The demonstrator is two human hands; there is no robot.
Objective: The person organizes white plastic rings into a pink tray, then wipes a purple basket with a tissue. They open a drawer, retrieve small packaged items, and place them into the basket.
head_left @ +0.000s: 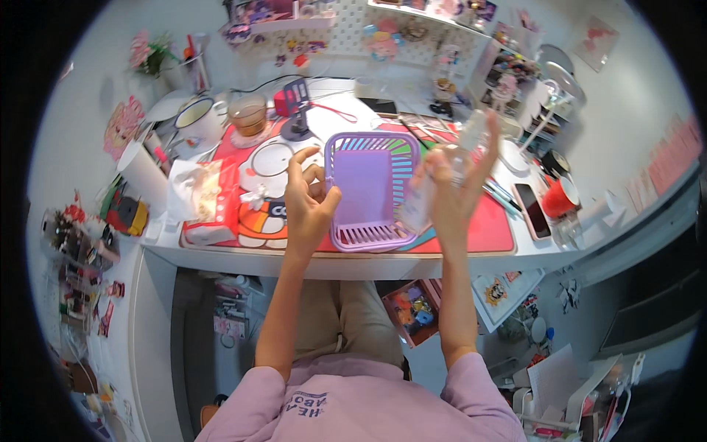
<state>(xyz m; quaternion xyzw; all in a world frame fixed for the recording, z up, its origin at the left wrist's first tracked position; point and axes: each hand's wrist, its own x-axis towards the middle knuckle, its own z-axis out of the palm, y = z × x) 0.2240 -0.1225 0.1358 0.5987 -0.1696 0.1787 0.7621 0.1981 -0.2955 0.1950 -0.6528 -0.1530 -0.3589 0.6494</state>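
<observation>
A purple plastic basket with slatted sides stands on the colourful desk mat in front of me. My left hand is at its left rim, fingers bent and apart, the thumb tip overlapping the rim; I see nothing held in it. Over the basket's right side, my right hand is smeared by motion, its thumb and fingers around a clear, bottle-like plastic thing. That thing is tilted and partly hidden by the hand; its exact kind is too blurred to make out.
Left of the basket are a red and white bag, an enamel mug and a brown glass cup. A phone stand is behind. At right lie pens, a phone and a red cup. An open drawer sits below.
</observation>
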